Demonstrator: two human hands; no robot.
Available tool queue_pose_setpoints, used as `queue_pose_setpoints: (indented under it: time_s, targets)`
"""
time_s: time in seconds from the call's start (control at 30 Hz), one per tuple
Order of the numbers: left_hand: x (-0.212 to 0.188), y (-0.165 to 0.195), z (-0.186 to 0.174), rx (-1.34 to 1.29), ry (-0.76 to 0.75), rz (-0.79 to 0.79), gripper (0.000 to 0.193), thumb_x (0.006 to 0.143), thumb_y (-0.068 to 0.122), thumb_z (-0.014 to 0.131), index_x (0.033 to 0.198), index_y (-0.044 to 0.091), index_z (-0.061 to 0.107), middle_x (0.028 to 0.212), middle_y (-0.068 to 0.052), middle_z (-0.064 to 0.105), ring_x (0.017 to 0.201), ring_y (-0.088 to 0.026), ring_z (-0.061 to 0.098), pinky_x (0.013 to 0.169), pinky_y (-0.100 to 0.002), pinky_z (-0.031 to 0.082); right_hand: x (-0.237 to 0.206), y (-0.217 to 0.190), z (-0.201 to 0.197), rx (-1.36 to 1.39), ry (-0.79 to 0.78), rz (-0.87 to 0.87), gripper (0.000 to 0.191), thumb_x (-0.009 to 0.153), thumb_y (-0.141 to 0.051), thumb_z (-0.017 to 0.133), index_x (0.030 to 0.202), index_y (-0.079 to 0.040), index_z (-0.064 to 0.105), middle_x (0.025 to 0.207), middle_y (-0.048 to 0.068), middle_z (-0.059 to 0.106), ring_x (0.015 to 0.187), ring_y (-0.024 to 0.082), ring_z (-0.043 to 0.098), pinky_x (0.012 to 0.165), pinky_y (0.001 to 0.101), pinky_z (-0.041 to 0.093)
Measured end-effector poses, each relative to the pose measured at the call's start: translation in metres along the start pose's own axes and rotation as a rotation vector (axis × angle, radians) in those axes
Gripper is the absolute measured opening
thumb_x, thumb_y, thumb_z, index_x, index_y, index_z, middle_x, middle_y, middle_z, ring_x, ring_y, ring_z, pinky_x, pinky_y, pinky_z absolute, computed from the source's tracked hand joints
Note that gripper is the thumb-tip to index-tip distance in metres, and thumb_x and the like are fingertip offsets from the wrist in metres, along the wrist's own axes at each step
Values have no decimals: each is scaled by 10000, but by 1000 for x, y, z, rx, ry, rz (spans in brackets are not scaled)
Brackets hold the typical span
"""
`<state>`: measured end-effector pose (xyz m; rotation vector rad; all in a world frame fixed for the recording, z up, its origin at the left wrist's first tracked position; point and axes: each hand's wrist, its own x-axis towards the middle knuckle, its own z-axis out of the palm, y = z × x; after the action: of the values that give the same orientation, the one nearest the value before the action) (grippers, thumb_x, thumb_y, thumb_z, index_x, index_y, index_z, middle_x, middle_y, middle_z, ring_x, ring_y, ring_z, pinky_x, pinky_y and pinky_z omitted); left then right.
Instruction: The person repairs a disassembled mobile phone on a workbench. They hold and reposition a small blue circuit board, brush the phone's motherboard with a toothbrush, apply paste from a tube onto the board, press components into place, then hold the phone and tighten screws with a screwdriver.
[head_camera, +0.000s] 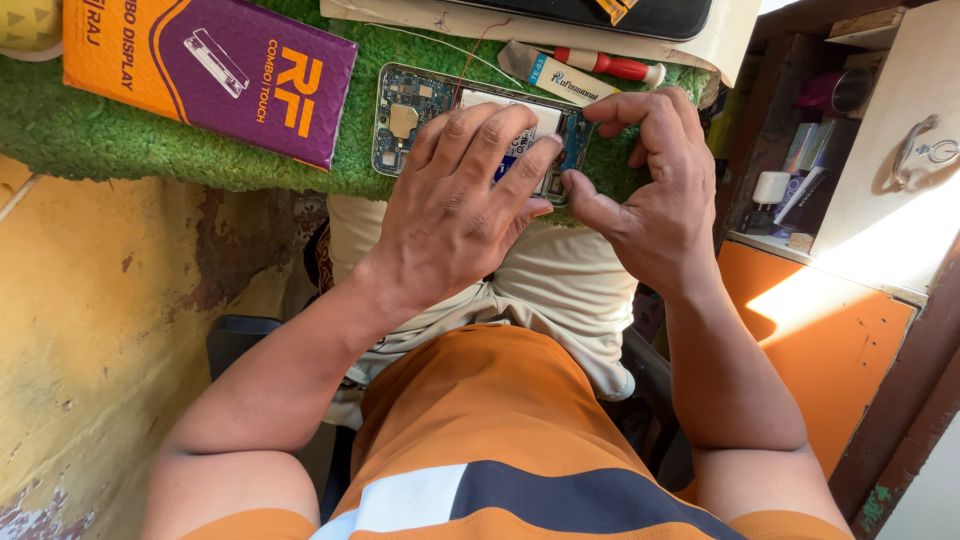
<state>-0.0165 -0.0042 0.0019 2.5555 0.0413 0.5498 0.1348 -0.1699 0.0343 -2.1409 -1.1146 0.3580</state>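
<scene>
One orange-and-purple cardboard box (215, 75) lay at the left of the green turf-covered worktop (100, 140), and just right of it one opened smartphone with its back cover off and circuit board bare (405, 115) lay with its long axis running left to right, directly under my hands. My left hand (455, 215) rested on it, fingers (500, 145) flat and slightly spread, covering its middle. My right hand (650, 190) curled at its right end, thumb and forefinger bent toward each other; I could not tell what they pinched, and one red-handled screwdriver (610, 66) lay beyond.
</scene>
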Motion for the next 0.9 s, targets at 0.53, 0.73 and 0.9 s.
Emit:
queue_pose_setpoints:
  time_s: [0.53,0.73,0.9]
  targets:
    - [0,0,0,7,7,8,491,1038,346,740,1408,60,591,1427,-119,503,1365,-306,469,1157,-482,366,1,-3,1,-52,-13,-20,437,832,-108,858,1198,-56,626,1134,85,583,1073,235,592,838,345,493]
    - [-1,-1,-1,6,1,8,476,1045,342,743,1409,70,600,1429,-119,500,1369,-306,464,1164,-480,363,1,-6,1,-94,-15,-34,452,831,-102,851,1210,-60,608,1080,92,546,1035,247,575,837,352,494]
    - [-1,0,0,-3,0,4,480,1033,340,748,1411,78,613,1427,-116,497,1368,-304,458,1168,-477,361,2,-8,-1,-78,-18,0,550,798,-99,851,1296,-71,620,1102,94,545,948,258,537,818,367,489]
